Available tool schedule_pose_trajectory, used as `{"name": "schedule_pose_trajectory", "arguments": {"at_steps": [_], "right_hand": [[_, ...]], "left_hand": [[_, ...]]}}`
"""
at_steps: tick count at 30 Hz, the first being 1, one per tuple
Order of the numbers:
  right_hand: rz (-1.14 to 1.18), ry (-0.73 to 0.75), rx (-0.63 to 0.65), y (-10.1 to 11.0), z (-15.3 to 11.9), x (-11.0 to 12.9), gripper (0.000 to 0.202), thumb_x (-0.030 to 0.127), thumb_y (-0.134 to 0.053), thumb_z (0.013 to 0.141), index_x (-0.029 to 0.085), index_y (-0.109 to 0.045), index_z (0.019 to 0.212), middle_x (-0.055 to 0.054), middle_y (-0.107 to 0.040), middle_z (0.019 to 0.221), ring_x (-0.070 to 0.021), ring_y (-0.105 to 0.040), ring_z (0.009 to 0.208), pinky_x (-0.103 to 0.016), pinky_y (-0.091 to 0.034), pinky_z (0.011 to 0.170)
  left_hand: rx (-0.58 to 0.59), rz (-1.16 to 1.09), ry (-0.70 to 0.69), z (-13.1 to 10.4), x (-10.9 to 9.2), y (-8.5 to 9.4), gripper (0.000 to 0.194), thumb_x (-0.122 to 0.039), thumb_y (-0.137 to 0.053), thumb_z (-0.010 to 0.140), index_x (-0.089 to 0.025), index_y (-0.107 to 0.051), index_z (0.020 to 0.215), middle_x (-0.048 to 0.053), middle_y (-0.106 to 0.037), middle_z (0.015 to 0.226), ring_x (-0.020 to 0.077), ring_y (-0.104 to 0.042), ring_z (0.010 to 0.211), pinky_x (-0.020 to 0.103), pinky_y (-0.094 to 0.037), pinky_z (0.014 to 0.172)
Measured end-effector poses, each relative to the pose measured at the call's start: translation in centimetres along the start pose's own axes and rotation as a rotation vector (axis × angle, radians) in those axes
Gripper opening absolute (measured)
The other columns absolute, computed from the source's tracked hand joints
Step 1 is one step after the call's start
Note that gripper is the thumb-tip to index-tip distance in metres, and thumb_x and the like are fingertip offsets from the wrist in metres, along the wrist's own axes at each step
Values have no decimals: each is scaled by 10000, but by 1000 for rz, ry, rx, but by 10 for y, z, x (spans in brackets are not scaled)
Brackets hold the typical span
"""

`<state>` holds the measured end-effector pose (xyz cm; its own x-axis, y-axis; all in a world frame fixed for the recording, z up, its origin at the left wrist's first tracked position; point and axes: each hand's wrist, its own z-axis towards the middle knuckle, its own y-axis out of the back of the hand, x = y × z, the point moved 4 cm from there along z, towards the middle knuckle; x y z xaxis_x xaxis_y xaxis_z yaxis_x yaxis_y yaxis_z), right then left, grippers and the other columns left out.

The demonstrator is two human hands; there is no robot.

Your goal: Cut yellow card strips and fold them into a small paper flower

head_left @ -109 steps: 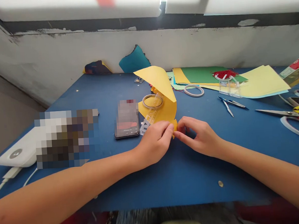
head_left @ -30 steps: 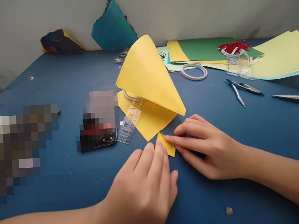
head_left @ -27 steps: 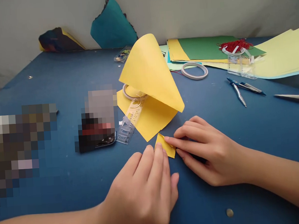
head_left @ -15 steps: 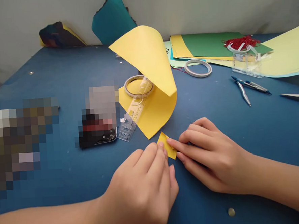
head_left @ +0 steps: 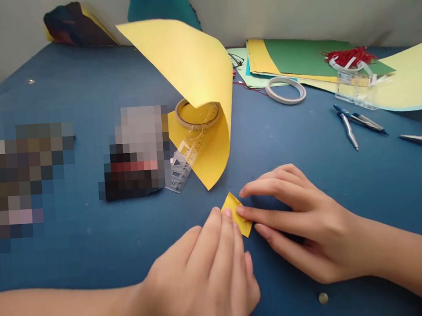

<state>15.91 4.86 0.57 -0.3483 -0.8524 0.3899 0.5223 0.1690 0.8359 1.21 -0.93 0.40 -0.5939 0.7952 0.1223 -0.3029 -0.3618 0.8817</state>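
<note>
A small folded piece of yellow paper [head_left: 240, 219] lies on the blue table between my two hands. My left hand [head_left: 207, 268] holds its left side down, fingers close together and tips pressing on it; the thumb is partly tucked below. From the right, my right hand [head_left: 304, 224] reaches in with fingers apart. One fingertip touches the paper's right part, another finger is lifted just above its far corner, and the thumb is by its near edge. Beyond them a large yellow sheet [head_left: 194, 59] curls over a tape roll [head_left: 183, 119] and a clear ruler [head_left: 178, 172].
A second tape roll [head_left: 286, 98], a drawing compass [head_left: 348, 130] and a pointed metal tool [head_left: 420, 140] lie right. Behind are coloured sheets [head_left: 308, 56], red string [head_left: 351, 56] and a clear plastic holder [head_left: 355, 89]. A coin-like disc [head_left: 323, 298] is near my right wrist; blurred-out items sit left.
My right index finger has lifted off the paper, and the right fingers have spread. The large yellow sheet has curled further toward the left. The view has shifted slightly.
</note>
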Motion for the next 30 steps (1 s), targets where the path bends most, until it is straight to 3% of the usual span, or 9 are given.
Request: {"name": "schedule_pose_trajectory", "arguments": {"at_steps": [8,12,15,18,30], "right_hand": [[27,-21,23,1,0,-1,225,111,-526,817,131,-666,992,-119,-628,1040,-200,-565,907,-422,-431,790],[44,-18,-25,3,1,-2,253,102,-508,813,110,-653,1020,-114,-663,1039,-212,-575,954,-412,-439,814],[-20,-21,-59,3,1,-3,269,102,-496,833,90,-625,1069,-120,-671,1079,-215,-580,1016,-405,-436,849],[-71,-21,-11,-1,1,-3,278,133,-494,861,113,-608,1114,-116,-650,1154,-227,-570,1066,-424,-425,869],[-240,25,0,-7,-2,0,295,170,-502,874,142,-605,1149,-94,-644,1175,-233,-581,1071,-449,-415,882]], "left_hand": [[-1,-40,-36,6,3,-4,164,-150,-590,825,-55,-708,889,140,-731,908,304,-701,839,367,-624,598],[-6,-48,-23,5,4,-1,144,-135,-594,818,-54,-707,856,154,-729,886,310,-697,834,382,-612,587],[-30,-44,-8,4,3,0,138,-132,-609,807,-49,-702,868,151,-728,887,309,-693,846,376,-608,590],[-46,-37,-11,5,2,-1,134,-140,-616,805,-52,-700,859,144,-729,877,303,-695,839,371,-609,594],[-44,-41,-3,6,2,-4,137,-140,-605,811,-60,-709,853,135,-734,887,305,-698,840,362,-610,579]]}}
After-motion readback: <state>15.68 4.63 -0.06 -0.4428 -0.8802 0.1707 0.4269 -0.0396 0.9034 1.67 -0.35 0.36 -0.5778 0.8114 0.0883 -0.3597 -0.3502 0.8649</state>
